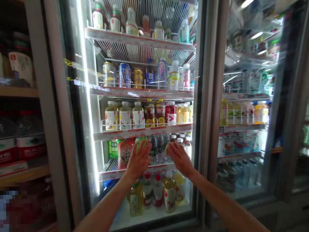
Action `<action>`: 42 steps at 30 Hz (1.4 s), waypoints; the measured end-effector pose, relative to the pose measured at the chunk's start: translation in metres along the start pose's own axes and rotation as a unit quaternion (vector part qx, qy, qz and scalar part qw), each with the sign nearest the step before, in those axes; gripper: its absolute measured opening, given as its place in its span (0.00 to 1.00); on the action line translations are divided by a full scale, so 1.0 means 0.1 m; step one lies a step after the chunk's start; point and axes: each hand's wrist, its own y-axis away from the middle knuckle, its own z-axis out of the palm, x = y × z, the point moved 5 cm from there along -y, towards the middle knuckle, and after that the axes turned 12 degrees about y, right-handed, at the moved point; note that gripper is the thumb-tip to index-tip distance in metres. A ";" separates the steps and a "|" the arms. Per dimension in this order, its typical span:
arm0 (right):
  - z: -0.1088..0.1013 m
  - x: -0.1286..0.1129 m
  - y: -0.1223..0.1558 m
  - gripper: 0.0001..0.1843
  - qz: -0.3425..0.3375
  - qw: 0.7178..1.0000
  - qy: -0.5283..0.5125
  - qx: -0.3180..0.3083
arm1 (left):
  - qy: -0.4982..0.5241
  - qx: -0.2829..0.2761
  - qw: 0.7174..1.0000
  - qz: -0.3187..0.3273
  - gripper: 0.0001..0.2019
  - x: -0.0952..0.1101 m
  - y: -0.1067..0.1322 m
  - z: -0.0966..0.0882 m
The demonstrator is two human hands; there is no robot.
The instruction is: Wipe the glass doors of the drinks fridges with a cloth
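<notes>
My left hand (139,158) is raised flat in front of the fridge's glass door, fingers stretched and a little apart, with nothing in it. Behind it are a red drink carton (125,151) and clear bottles (159,146) on a shelf. To its right, my right hand (179,157) has its fingers bent over a small pale wad (167,149), perhaps a cloth; most of it is hidden under the fingers. White-capped bottles (188,146) show behind that hand. Reflections lie across the glass, and I cannot tell whether either hand touches it.
Above are shelves with cans (124,75) and bottled drinks (138,115). More bottles (169,195) stand at the bottom. A metal door frame (209,106) separates a second glass-fronted fridge (243,141) on the right. On the left, an open shelf (24,174) holds packed bottles.
</notes>
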 end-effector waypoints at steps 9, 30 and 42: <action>0.07 -0.42 0.15 0.28 -0.073 0.997 0.003 -0.034 | 0.018 0.006 1.000 -0.011 0.24 0.06 0.31 0.03; 0.19 -1.18 -0.04 0.28 -0.144 0.987 -0.034 -0.059 | 0.008 -0.020 0.997 -0.078 0.27 -0.27 1.03 -0.16; 0.29 -1.54 -0.50 0.29 -0.103 0.992 -0.058 -0.053 | 0.003 -0.005 0.992 -0.129 0.28 -0.53 1.24 -0.47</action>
